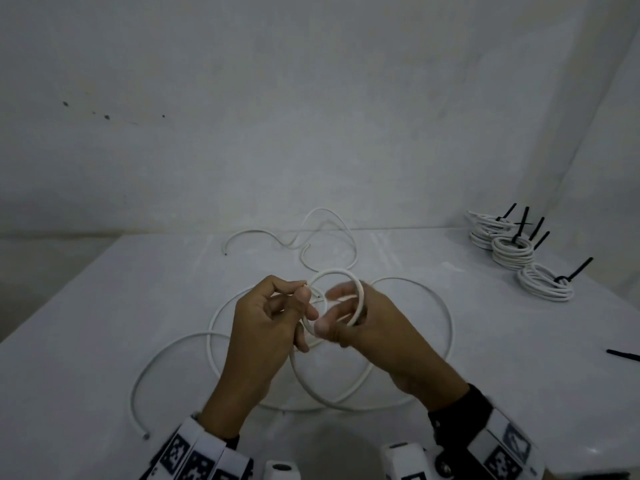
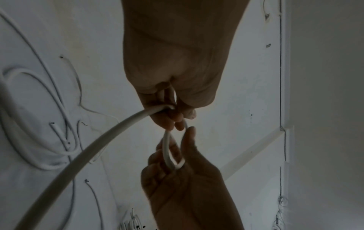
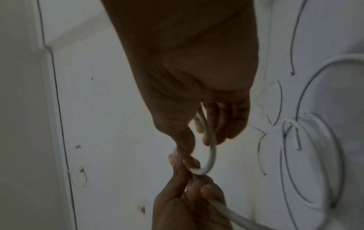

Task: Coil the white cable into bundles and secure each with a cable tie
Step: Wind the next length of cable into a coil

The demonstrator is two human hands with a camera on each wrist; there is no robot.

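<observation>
Head view: both hands meet above the middle of the white bench (image 1: 104,306). The left hand (image 1: 266,317) has its grip pinched on the cable (image 1: 415,289) near a cut end, thumb and forefinger closed on it. The right hand (image 1: 360,323) has its fingers curled through a small loop (image 1: 341,273) of the same cable, the loop running over the fingers and under the thumb. From the grips the cable falls to the bench and spreads in wide loose rings below and to both sides of the hands; one free end lies near the front edge, left of the left wrist. Beyond the grips, toward the wall (image 1: 311,98), a second loose piece (image 1: 322,220) lies in open curves.

Far right of the right hand, by the corner where the 2 walls meet, sit 3 tied bundles (image 1: 512,251), black ties (image 1: 575,270) sticking up from them. A spare tie (image 1: 623,355) lies at the right edge. Bare bench surface lies left of the left hand and between the right hand and the bundles.

Both wrists wear bands (image 1: 194,455) printed with black-and-white square markers; no readable writing shows.
</observation>
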